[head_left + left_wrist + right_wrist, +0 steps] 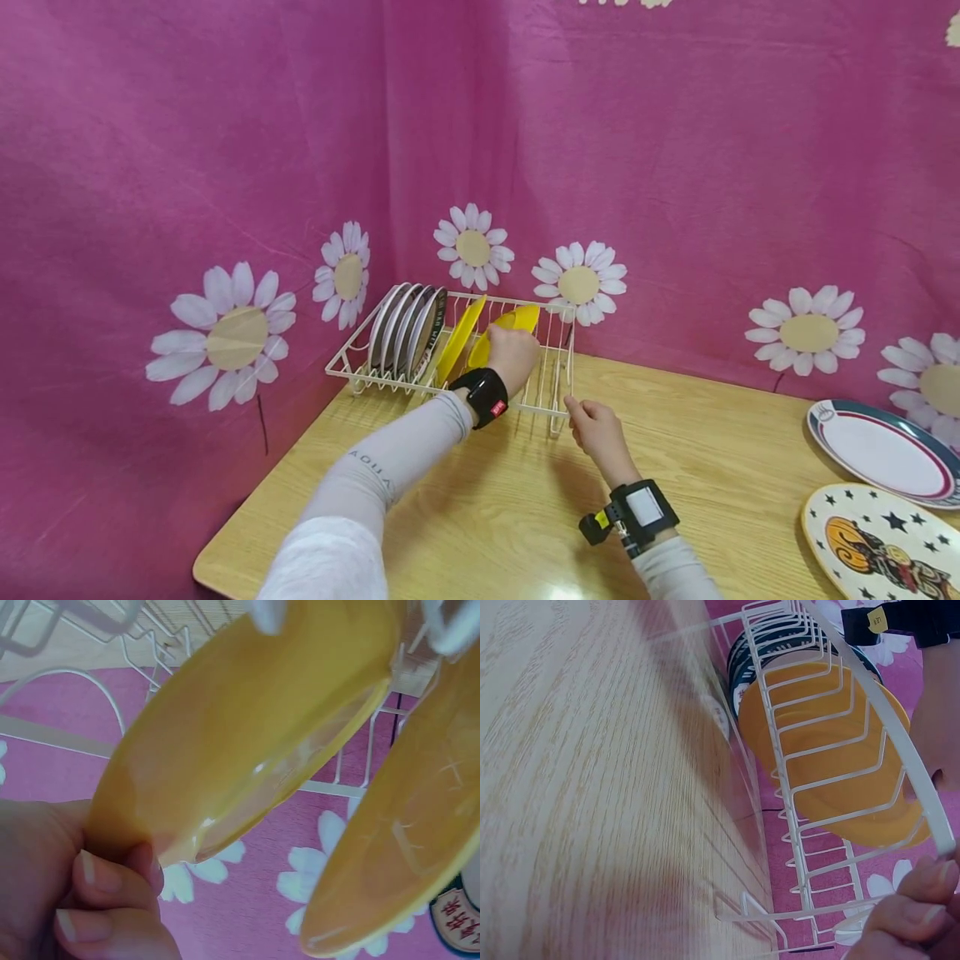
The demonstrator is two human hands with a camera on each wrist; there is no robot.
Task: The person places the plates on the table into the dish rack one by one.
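Note:
My left hand (512, 358) pinches the edge of a yellow plate (225, 735), which stands tilted in the white wire dish rack (540, 410). A second yellow plate (459, 343) leans in the rack just to its left, untouched by either hand. Further left, several white plates with dark patterned rims (427, 333) stand on edge in a row. My right hand (600, 433) grips the rack's near right corner, its thumb and fingers on the wire frame. In the right wrist view, the right fingers (911, 922) are curled at the end of the rack's rail.
On the right of the wooden table (712, 433) lie a white plate with a dark green rim (885, 454) and a cream plate with stars and a pumpkin picture (892, 533). A pink cloth (675, 167) with daisies hangs close behind and left of the rack.

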